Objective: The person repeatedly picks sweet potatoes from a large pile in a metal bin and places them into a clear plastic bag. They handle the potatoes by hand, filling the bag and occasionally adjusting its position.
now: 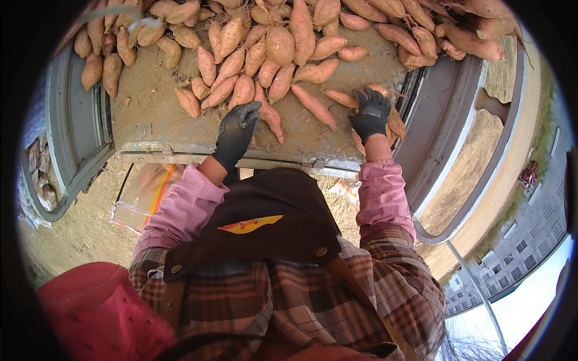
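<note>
Both my hands wear dark coated gloves. My left hand (238,128) is over the front part of a dirty truck bed (158,122), its fingers curled; whether they hold anything is hidden. A slender sweet potato (271,115) lies just right of its fingertips. At the right side, my right hand (371,110) rests on a small group of sweet potatoes (396,122), fingers spread over them; its grip underneath is not visible. Between the hands lies a reddish sweet potato (314,107). A large heap of sweet potatoes (280,45) spreads across the far part of the bed.
A metal edge (253,163) runs along the bed's front, close to my body. Grey side panels (76,117) stand at the left and a metal side rail (456,189) at the right. A printed bag (144,192) lies on dry straw below. Buildings (519,257) show at far right.
</note>
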Demonstrator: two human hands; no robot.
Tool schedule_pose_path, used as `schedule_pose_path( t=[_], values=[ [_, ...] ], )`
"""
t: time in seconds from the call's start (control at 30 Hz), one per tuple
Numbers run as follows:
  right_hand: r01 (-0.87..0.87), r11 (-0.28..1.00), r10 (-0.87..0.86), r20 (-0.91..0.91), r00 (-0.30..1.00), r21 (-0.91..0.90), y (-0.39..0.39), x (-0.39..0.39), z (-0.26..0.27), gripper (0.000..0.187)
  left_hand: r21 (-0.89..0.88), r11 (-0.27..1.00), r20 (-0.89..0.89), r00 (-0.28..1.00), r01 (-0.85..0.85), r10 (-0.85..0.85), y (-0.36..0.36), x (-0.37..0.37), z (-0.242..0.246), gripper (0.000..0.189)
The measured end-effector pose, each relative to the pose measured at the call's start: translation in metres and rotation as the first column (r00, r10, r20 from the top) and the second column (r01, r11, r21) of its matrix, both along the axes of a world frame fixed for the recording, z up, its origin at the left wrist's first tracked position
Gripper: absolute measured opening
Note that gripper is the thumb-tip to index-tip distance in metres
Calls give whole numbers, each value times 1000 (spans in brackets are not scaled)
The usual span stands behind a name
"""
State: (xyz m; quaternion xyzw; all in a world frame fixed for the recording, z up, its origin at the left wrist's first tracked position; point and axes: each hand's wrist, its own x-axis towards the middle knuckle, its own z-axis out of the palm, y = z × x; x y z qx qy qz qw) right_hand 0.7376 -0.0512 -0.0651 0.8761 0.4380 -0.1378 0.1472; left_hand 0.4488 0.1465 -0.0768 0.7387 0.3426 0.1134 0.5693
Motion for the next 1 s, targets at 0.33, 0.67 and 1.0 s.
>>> schedule_pose_path(
  t=[0.33, 0.67, 1.0],
  values=[
    [615, 485, -76, -670, 738, 622, 33, 22, 60, 31, -56, 995, 286, 956, 87, -67, -3, 72, 39, 53],
    [363, 826, -106, -513, 852, 431, 179, -4, 13, 57, -633, 734, 252, 830, -248, 498, 35, 97, -1, 34],
    [613, 761, -226, -797, 560, 215, 219, 9, -9, 75, -901, 426, 209, 772, -87, 600, 76, 91, -11, 35]
  ],
)
